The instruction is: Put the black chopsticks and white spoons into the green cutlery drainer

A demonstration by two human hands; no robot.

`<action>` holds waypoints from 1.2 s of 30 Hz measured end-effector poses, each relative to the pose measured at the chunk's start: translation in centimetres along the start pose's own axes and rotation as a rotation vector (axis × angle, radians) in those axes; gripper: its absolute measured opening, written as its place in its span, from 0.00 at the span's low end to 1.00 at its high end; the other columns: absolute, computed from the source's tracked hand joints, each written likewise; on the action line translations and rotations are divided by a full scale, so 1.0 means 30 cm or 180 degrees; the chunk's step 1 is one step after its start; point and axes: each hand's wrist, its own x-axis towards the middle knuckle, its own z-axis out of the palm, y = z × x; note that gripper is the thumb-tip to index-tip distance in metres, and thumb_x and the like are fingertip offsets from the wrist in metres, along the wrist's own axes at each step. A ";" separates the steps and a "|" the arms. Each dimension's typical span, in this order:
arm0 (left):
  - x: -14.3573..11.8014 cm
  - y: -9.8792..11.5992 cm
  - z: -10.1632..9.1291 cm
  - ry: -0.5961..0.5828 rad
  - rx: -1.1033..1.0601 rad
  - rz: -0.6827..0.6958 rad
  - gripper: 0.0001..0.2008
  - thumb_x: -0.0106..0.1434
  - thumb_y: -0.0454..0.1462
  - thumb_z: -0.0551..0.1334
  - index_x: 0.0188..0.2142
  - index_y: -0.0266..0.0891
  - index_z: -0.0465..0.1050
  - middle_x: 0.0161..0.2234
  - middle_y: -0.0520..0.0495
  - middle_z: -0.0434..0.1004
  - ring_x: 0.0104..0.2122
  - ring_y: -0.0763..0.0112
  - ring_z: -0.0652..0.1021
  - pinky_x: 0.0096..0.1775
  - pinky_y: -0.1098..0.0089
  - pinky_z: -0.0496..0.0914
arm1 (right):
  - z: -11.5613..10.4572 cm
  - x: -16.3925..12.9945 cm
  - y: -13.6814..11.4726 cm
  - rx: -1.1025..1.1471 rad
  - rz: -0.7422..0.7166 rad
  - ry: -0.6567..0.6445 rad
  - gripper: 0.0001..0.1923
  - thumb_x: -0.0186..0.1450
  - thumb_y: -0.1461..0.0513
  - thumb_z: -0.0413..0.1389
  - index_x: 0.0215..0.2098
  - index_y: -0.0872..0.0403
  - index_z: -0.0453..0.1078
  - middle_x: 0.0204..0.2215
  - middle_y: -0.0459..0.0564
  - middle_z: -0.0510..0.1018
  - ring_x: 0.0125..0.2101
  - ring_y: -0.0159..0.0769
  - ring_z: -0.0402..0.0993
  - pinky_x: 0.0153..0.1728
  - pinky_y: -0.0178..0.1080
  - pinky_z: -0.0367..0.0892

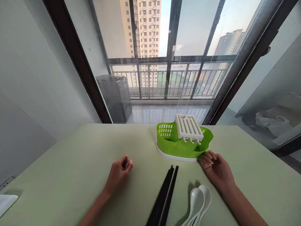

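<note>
A green plastic cutlery holder [174,148] with a white slotted top [190,127] and a white base stands on the table toward its far edge. My right hand [217,169] lies palm up by the holder's right end, fingers loosely bent and apart, their tips at or touching the base; I see nothing held. My left hand [118,174] rests on the table to the left, fingers curled in, with nothing visible inside. Between my hands are black chopsticks [167,194] bunched lengthwise. Overlapping white spoons [197,201] lie right of them, handles running out of the frame.
The pale green table [82,163] ends at a dark-framed glass door and window. A white object [7,202] is cut off at the left edge. Beyond the glass are a grey box-shaped unit [115,99] and a balcony railing [150,80].
</note>
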 end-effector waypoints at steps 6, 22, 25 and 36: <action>-0.004 0.002 -0.001 -0.0044 -0.0008 -0.0062 0.20 0.64 0.48 0.57 0.24 0.44 0.48 0.22 0.58 0.48 0.23 0.74 0.54 0.26 0.73 0.52 | -0.004 0.001 0.001 0.0009 -0.0034 -0.0023 0.18 0.54 0.71 0.58 0.26 0.50 0.50 0.23 0.38 0.51 0.20 0.26 0.54 0.21 0.29 0.65; 0.004 -0.006 0.001 -0.0081 0.0003 -0.0032 0.20 0.64 0.48 0.58 0.24 0.44 0.49 0.22 0.58 0.49 0.23 0.74 0.54 0.27 0.72 0.52 | 0.004 0.000 0.002 0.0132 -0.0006 0.0013 0.18 0.53 0.71 0.58 0.26 0.50 0.51 0.22 0.37 0.53 0.20 0.25 0.56 0.21 0.29 0.65; 0.003 -0.009 0.002 -0.0107 0.0009 -0.0059 0.20 0.65 0.48 0.57 0.25 0.44 0.49 0.22 0.58 0.49 0.23 0.74 0.54 0.27 0.72 0.52 | 0.004 0.000 0.002 0.0124 0.0004 -0.0007 0.18 0.53 0.71 0.58 0.26 0.50 0.51 0.22 0.38 0.52 0.20 0.26 0.56 0.21 0.30 0.66; 0.004 -0.012 0.007 -0.0089 0.0018 -0.0046 0.20 0.65 0.48 0.57 0.25 0.44 0.48 0.22 0.58 0.49 0.24 0.74 0.54 0.27 0.72 0.52 | 0.010 0.001 -0.003 0.0325 0.0086 0.0114 0.18 0.53 0.73 0.57 0.27 0.50 0.51 0.21 0.37 0.56 0.19 0.24 0.56 0.20 0.29 0.65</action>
